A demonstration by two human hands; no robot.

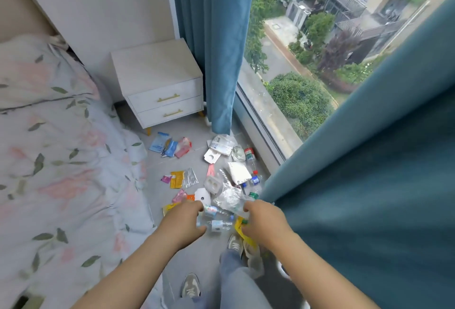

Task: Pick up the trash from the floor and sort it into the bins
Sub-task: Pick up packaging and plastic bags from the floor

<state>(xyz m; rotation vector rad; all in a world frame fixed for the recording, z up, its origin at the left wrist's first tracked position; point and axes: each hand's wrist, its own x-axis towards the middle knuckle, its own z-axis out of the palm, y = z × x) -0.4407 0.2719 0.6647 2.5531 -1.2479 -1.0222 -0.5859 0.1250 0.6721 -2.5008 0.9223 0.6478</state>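
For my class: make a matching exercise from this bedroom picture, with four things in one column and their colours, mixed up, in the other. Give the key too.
Things
1. curtain
2. nightstand
3. bedspread
4. bottle lying farthest along the window

Colours
A. white with gold handles
B. clear, with a red cap and a green label
C. teal blue
D. pale, with pink flowers and green leaves

Pairs: 1-C, 2-A, 3-D, 4-B
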